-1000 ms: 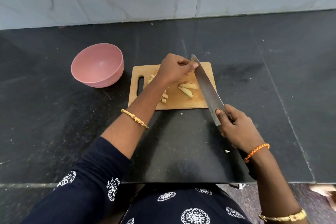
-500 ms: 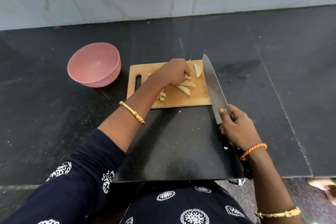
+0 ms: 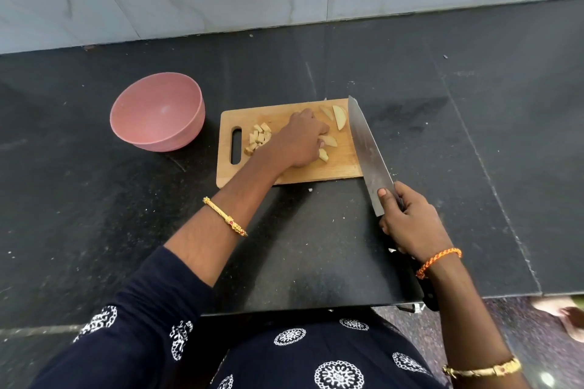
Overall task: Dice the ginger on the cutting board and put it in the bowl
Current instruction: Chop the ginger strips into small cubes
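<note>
Nearest us, our right hand (image 3: pixel 407 221) is wrapped tight around the handle of the knife (image 3: pixel 368 151), thumb pressed on the flat of the blade; most of the handle is buried under the palm and wrist, so we cannot judge how secure that hold is. The blade runs toward 12 o'clock along the right edge of the cutting board (image 3: pixel 284 172), and we cannot tell whether its tip rests on the wood or hangs just above. Further out, our left hand (image 3: pixel 300 140) lies curled over the middle of the board, fingertips on the ginger slices (image 3: pixel 328 140); whether it pinches one or only steadies them is hidden beneath the knuckles. The risk we see is those fingertips sitting close to the edge at 3 o'clock: a chop begun before they tuck back could nick them, and a thin slice could skid off the board's right side. At the hand's 9 o'clock sits a small heap of diced ginger (image 3: pixel 259 137), partly masked by the wrist. Farthest, at 10 o'clock, the pink bowl (image 3: pixel 126 123) stands tilted toward us and looks bare inside.
</note>
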A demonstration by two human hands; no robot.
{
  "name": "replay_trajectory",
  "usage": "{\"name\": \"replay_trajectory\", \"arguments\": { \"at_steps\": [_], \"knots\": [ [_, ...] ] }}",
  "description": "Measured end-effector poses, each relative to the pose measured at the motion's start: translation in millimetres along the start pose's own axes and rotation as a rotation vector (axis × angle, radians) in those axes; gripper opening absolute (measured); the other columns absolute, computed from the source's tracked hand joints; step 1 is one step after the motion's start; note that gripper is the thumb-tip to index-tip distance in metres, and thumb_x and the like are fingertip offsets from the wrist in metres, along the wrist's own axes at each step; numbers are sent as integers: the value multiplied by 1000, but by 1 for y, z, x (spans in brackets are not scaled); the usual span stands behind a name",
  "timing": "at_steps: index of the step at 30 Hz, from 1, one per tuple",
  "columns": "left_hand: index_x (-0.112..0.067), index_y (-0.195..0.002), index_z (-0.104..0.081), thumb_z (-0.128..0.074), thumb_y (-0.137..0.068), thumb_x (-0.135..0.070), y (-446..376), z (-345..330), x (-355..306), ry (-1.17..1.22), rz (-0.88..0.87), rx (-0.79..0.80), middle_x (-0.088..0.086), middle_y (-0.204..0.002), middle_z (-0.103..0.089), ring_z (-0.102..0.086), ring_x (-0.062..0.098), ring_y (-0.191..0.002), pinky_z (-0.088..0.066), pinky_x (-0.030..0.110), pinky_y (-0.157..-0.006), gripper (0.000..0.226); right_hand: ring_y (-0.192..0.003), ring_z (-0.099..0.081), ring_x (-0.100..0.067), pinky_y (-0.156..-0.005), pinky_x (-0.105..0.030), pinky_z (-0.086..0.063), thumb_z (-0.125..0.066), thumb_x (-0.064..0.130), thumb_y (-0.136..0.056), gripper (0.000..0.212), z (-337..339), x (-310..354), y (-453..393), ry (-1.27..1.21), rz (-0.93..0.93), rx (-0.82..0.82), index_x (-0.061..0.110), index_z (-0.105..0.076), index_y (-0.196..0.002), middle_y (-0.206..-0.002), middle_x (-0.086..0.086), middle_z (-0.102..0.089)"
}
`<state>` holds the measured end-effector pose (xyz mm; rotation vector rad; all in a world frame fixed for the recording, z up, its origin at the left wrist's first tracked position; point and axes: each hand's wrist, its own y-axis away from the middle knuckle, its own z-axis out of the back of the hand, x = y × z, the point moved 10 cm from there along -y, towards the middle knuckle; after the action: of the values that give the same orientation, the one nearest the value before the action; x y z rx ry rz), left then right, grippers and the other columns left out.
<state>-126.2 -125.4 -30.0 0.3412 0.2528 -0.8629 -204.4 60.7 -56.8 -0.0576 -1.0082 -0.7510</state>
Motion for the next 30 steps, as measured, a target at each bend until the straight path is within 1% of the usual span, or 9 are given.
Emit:
{"name": "replay_trajectory", "arguments": {
  "at_steps": [5, 9, 11, 15, 19, 22, 24, 27, 30],
  "knots": [
    [-13, -122, -60, -56, -92, -19, 3, 13, 0, -33, 6, -126, 7, -115, -54, -52, 22, -107, -46, 38, -91, 31, -60, -52, -30, -58, -37, -48, -44, 30, -97, 34, 3, 4, 3, 23, 27, -32, 11, -38, -69, -59, -11, -50],
    [-13, -113, -66, -58, -90, -20, 7, 19, -2, -23, -13, -197, 6, -108, -59, -56, 21, -99, -49, 36, -86, 26, -50, -38, -19, -48, -22, -32, -43, 27, -97, 37, -1, 9, 12, 105, 67, -56, 16, -32, -64, -52, -2, -41],
    [-12, -110, -68, -59, -90, -19, 8, 19, -1, -1, -5, -243, 7, -105, -61, -56, 21, -97, -49, 37, -85, 24, -50, -36, -18, -47, -24, -30, -42, 25, -98, 37, -8, 13, 14, 111, 76, -46, 17, -31, -64, -52, -2, -40],
    [-7, -102, -71, -57, -91, -18, 12, 25, 4, 62, 63, -400, 9, -97, -61, -57, 21, -91, -50, 34, -81, 21, -60, -40, -25, -52, -34, -30, -38, 26, -99, 32, -23, 22, 7, 125, 70, -30, 18, -33, -68, -58, -6, -45],
    [-5, -96, -71, -56, -91, -18, 10, 24, 8, 80, 87, -418, 9, -91, -58, -55, 20, -87, -49, 33, -78, 21, -71, -47, -33, -60, -32, -34, -35, 28, -99, 22, -29, 28, -2, 135, 59, -33, 15, -43, -84, -71, -15, -53],
    [-1, -90, -68, -52, -93, -16, 16, 22, 1, 54, 21, -441, 8, -90, -56, -53, 19, -87, -50, 35, -73, 22, -69, -49, -30, -58, -31, -34, -36, 28, -99, 22, -26, 30, -4, 124, 59, -30, 13, -45, -84, -69, -12, -53],
    [0, -96, -65, -49, -95, -15, 23, 20, -5, 27, -32, -464, 8, -94, -55, -50, 19, -93, -47, 30, -72, 21, -66, -47, -27, -54, -31, -31, -37, 26, -99, 23, -21, 28, -4, 114, 57, -29, 12, -45, -82, -66, -9, -52],
    [-2, -118, -58, -45, -98, -19, 30, 15, -13, -48, -94, -475, 10, -104, -53, -46, 21, -101, -42, 24, -76, 29, -63, -46, -26, -52, -31, -32, -38, 26, -99, 25, -15, 22, -3, 114, 40, -23, 10, -46, -81, -63, -8, -52],
    [-1, -112, -62, -43, -99, -19, 29, 15, -11, 6, -80, -480, 7, -102, -54, -40, 12, -95, -37, 20, -75, 29, -61, -45, -23, -50, -29, -33, -38, 26, -99, 28, -14, 18, 0, 114, 31, -9, 13, -42, -74, -62, -7, -51]
  ]
}}
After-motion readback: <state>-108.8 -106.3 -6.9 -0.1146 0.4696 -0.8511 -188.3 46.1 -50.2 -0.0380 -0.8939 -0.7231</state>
